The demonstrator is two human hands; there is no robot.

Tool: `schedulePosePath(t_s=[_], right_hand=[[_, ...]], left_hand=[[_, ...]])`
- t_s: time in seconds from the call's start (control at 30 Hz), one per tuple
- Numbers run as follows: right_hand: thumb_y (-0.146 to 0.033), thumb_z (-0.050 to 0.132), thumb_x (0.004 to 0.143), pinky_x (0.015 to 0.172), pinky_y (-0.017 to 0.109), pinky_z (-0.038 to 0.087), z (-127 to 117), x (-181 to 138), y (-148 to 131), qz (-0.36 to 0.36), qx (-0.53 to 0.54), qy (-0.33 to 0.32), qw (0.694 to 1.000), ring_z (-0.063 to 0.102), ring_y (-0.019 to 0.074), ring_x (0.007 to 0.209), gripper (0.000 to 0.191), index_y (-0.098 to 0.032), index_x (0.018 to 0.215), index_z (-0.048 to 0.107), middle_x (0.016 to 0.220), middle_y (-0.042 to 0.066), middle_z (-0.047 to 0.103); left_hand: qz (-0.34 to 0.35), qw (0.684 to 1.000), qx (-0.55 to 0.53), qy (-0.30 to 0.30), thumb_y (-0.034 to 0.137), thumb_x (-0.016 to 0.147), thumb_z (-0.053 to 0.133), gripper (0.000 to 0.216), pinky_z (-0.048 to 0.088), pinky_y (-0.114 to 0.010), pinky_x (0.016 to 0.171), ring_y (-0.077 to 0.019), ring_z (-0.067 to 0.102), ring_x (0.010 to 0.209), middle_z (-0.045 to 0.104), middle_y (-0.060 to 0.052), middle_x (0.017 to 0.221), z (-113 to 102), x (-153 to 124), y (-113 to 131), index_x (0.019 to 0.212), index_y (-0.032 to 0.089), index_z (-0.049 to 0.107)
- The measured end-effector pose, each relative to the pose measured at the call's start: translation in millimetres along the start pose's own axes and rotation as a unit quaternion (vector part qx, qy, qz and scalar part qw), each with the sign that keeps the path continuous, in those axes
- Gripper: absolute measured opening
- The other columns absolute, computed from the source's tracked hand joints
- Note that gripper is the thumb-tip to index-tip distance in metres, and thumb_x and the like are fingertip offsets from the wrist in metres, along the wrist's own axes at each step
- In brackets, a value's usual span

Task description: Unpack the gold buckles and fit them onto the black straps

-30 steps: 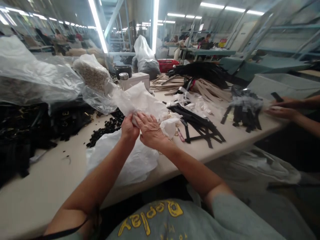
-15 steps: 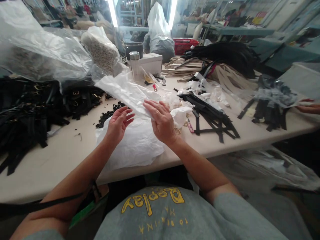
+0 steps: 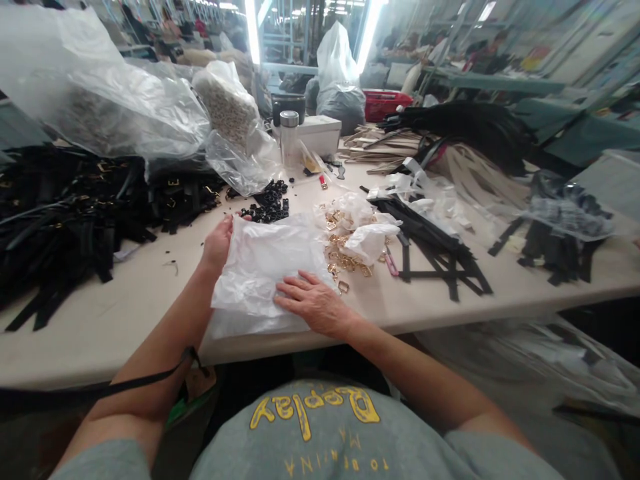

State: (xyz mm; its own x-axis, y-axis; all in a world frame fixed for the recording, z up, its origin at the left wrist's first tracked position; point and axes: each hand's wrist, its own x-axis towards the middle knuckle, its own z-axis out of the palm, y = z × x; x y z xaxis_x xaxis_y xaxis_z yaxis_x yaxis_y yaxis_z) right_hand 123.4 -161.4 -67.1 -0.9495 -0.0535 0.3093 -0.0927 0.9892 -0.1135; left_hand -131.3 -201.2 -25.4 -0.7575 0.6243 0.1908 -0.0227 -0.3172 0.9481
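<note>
A crumpled white sheet, thin like plastic or tissue (image 3: 273, 257), lies folded at the table's front edge. My right hand (image 3: 313, 303) rests on its lower right part, palm down with the fingers stretched out. At the sheet's upper left edge is my left hand (image 3: 217, 247); the sheet covers most of its fingers, so its grip is hidden. Just beyond the sheet sits a heap of small black pieces (image 3: 270, 203). Gold-coloured metal rings (image 3: 345, 257) are scattered to its right, partly under clear plastic. Beside them lies a pink-handled tool (image 3: 391, 262).
Black straps with gold buckles (image 3: 100, 200) are piled on the left. Black strips (image 3: 435, 247) lie on the right, with beige strips (image 3: 480, 167) behind. At the back stand a clear bottle (image 3: 289, 140), a white box (image 3: 317, 135) and filled plastic bags (image 3: 225, 107).
The white sheet has come down from its raised, slanted position and now lies flatter. My right hand has lowered onto it; my left hand has shifted left to its edge.
</note>
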Motion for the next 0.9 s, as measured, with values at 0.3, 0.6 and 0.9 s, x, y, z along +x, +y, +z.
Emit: schedulePosePath(t_s=[0.3,0.6,0.9], right_hand=[[-0.017,0.055,0.097,0.113,0.049,0.039,4.8,8.8,-3.0,-0.018,-0.028,0.021,0.999,0.054,0.0244,0.124,0.027,-0.018,0.122,0.062,0.131,0.009,0.063],[-0.016,0.054,0.098,0.094,0.036,0.048,5.3,-6.4,10.8,0.069,-0.086,0.072,0.991,0.065,0.0189,0.101,0.014,-0.013,0.104,0.067,0.109,0.01,0.071],[-0.009,0.055,0.092,0.093,0.035,0.048,-20.2,-34.9,36.8,0.234,-0.065,0.1,0.965,0.066,0.0201,0.094,0.021,-0.015,0.1,0.073,0.101,0.009,0.074]], left_hand=[[0.193,0.858,0.37,-0.3,0.042,0.095,0.055,0.033,0.053,-0.037,0.093,-0.024,0.068,0.1,0.07,-0.008,0.113,-4.3,-77.9,57.3,0.12,0.024,0.068],[0.211,0.669,0.546,-0.459,0.067,0.084,0.059,0.088,0.03,-0.05,0.117,-0.0353,0.039,0.141,0.043,-0.019,0.154,-58.5,-108.9,-32.3,0.153,0.016,0.036],[0.191,0.663,0.537,-0.485,0.046,0.079,0.068,0.083,0.028,-0.055,0.118,-0.0373,0.038,0.142,0.043,-0.014,0.154,-53.0,-107.6,-14.6,0.153,0.023,0.038]])
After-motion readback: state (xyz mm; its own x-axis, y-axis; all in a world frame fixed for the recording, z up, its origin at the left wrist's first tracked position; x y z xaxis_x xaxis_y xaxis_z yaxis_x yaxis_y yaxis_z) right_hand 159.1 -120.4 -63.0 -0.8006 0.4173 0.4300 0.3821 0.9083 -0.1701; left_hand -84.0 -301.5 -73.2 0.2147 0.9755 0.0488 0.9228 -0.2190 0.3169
